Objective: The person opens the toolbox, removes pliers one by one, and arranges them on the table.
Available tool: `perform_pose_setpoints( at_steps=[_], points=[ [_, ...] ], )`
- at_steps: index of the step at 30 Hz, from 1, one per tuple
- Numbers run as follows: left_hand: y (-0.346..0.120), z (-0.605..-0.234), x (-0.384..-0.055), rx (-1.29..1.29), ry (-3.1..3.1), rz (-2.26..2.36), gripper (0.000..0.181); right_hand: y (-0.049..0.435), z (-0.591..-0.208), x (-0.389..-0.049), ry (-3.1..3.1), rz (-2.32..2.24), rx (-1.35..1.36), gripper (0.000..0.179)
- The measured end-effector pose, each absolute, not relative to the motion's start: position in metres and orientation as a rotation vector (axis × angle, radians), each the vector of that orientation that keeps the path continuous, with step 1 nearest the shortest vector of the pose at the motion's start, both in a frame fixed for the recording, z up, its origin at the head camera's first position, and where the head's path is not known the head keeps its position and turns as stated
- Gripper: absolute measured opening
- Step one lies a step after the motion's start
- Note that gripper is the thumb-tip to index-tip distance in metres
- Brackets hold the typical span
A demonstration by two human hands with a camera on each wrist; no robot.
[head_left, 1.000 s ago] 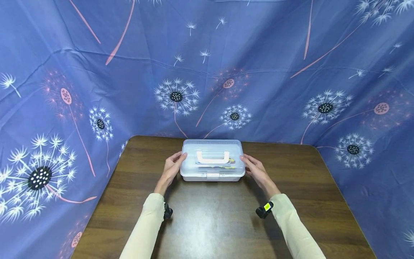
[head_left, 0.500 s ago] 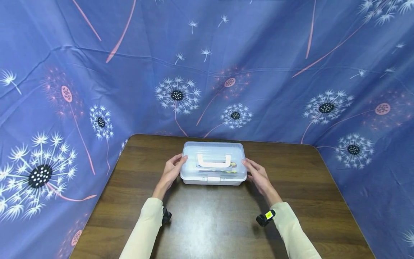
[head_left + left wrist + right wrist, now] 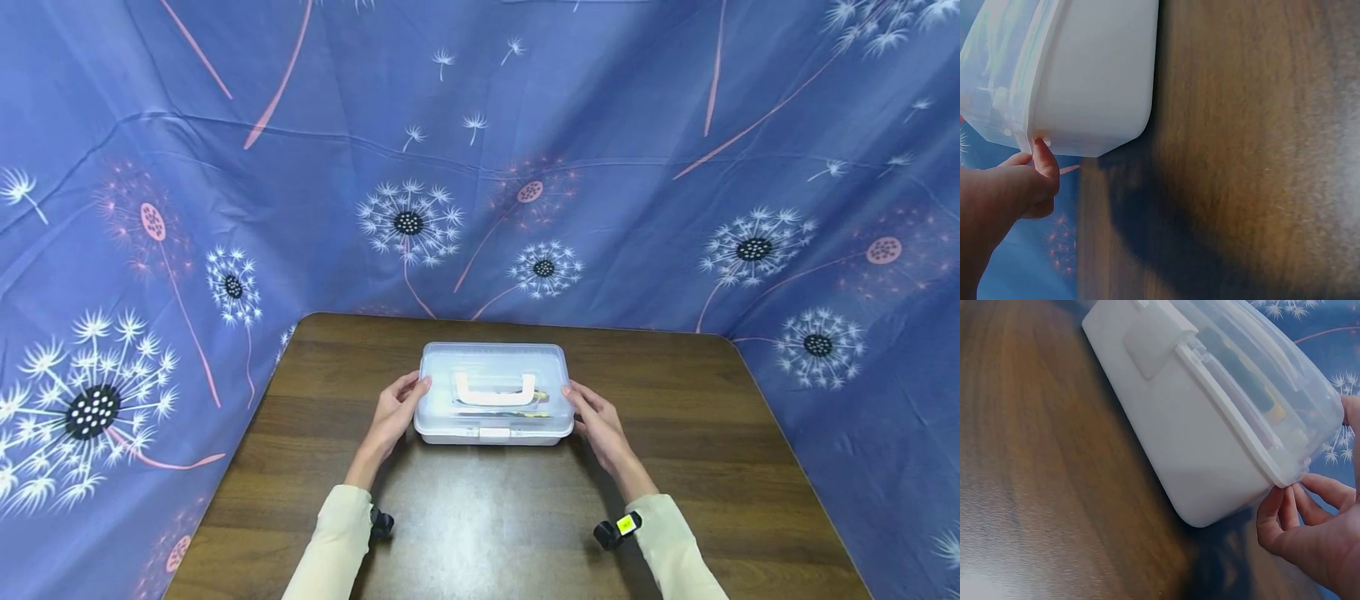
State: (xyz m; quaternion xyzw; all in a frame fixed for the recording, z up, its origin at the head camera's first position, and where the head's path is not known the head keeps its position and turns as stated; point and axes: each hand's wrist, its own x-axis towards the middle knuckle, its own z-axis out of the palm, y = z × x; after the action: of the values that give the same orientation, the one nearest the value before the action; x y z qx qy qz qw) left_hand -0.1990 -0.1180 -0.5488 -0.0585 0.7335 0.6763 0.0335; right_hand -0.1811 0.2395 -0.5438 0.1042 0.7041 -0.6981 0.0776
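A white plastic storage box with a clear, closed lid sits toward the back of the table, its latch facing the person. On top lies a white carrying handle. My left hand grips the box's left end, thumb on the lid; in the left wrist view the fingertips curl under the rim. At the opposite end my right hand holds on likewise, several fingers tucked beneath the rim. Yellow and dark items show dimly through the lid.
The brown wooden table reaches back to a blue dandelion-print cloth, which hangs behind it and along both sides. A small black wrist camera is strapped to the left wrist, another black camera to the right.
Held between both hands, the box has slid toward the person, away from the table's back edge. Both forearms have drawn back with it; the lid stays closed.
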Motion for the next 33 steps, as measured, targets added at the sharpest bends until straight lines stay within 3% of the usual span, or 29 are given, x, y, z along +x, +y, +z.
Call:
perform_pose_setpoints(
  at_steps=[33],
  points=[
    [-0.12, -0.547, -0.151, -0.151, 2.3, 2.052, 0.059, 0.231, -0.545, -0.124, 2.101, -2.204, 0.372, 0.057]
  ],
)
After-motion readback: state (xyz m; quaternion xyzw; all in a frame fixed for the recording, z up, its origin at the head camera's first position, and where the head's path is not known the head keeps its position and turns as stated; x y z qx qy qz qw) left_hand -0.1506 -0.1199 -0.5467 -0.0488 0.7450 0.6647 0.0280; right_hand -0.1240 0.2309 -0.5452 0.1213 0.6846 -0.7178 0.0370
